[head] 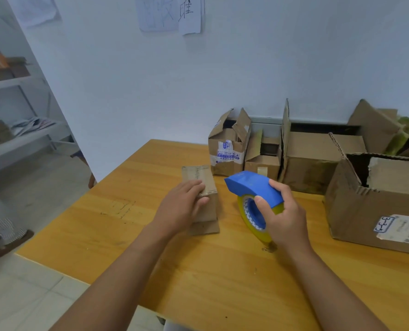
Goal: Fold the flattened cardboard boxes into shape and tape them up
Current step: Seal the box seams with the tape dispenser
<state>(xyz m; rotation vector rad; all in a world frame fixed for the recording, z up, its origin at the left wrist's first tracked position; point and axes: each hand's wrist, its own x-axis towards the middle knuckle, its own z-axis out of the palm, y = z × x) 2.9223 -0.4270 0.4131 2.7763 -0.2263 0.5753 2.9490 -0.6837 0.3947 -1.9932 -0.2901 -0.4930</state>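
Note:
A small brown cardboard box [202, 177] stands folded on the wooden table [127, 225], a loose flap lying flat at its near side. My left hand [182, 206] rests on its top with the fingers laid over the closed flaps and the thumb on its right side. Just to the right, my right hand [282, 220] grips a blue tape dispenser [253, 187] loaded with a yellowish roll of tape; the thumb is in the roll's blue core. The dispenser hangs above the table, apart from the box.
Several open, worn cardboard boxes [313, 161] stand along the wall at the back right, and a larger labelled one [366, 211] sits at the right edge. Grey shelving [19, 134] is at the left. A person's foot shows on the floor at far left.

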